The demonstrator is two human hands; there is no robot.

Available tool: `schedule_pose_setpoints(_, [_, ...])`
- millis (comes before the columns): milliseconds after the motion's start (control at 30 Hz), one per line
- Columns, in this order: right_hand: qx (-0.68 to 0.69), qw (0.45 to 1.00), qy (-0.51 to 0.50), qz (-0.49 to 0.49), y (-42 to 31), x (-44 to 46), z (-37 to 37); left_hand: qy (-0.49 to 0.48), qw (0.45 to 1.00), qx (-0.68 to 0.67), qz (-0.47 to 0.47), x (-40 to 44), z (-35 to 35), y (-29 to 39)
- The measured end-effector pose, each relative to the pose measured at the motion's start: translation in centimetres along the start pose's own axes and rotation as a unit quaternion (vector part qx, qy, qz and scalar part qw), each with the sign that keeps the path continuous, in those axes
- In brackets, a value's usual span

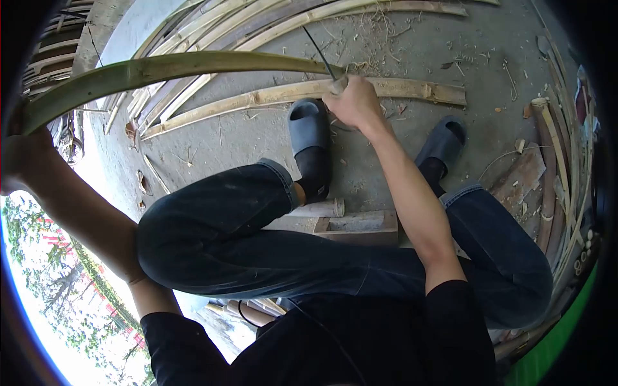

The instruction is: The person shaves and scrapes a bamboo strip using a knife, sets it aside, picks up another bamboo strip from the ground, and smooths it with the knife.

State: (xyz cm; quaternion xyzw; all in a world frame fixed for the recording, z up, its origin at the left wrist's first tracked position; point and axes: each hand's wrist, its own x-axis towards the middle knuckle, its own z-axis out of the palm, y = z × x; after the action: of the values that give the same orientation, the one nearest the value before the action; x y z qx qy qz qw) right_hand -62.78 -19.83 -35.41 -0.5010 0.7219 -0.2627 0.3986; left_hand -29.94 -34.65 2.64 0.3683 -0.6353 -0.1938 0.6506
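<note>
A long green bamboo strip arches across the upper left of the head view. At the left edge, my left hand is closed around the strip's near end, with its fingers partly in shadow. My right hand is closed at the far end of the strip, gripping a knife whose thin dark blade points up and to the left. The blade is seen nearly edge-on and crosses the strip close to its tip. The knife's handle is hidden in my fingers, and whether they also touch the strip I cannot tell.
Split bamboo pieces lie on the concrete floor, with shavings around them. My slippered feet stand close by. A small wooden block frame sits between my legs. Bamboo poles line the right side.
</note>
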Motion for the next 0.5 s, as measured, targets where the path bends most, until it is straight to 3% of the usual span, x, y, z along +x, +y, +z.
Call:
schedule_pose_setpoints(133, [0.066, 0.992, 0.071, -0.082, -2.2, -2.0, 0.0, 0.097, 0.995, -0.003, 0.019, -4.2, 6.7, 2.3])
schedule_pose_setpoints(200, [0.085, 0.983, 0.103, -0.129, -0.4, -0.4, 1.3, 0.097, 0.995, -0.014, 0.026, -3.0, 4.3, 1.9])
schedule_pose_setpoints(267, [-0.071, 0.986, -0.113, 0.103, 4.7, 2.1, 2.6, 0.09, 0.995, -0.028, 0.024, -2.4, 2.4, 1.6])
schedule_pose_setpoints(333, [-0.042, 0.997, -0.051, 0.031, 3.8, 2.0, 2.9, 0.136, 0.99, -0.028, 0.004, -1.8, 1.6, 0.9])
schedule_pose_setpoints(367, [-0.074, 0.995, -0.057, 0.045, 1.3, 1.4, 1.4, 0.114, 0.993, -0.011, -0.004, -0.8, -0.5, 0.1])
schedule_pose_setpoints(400, [-0.005, 0.998, -0.065, 0.014, -0.2, 0.9, 0.4, 0.058, 0.998, 0.016, -0.009, 1.3, -2.7, -1.2])
schedule_pose_setpoints(467, [0.096, 0.991, 0.047, -0.08, -3.8, -0.6, -1.5, -0.076, 0.993, 0.086, 0.016, 5.8, -9.0, -2.9])
schedule_pose_setpoints(500, [0.098, 0.992, 0.039, -0.074, -3.4, -1.3, -0.9, -0.113, 0.987, 0.115, 0.026, 6.0, -8.8, -2.8])
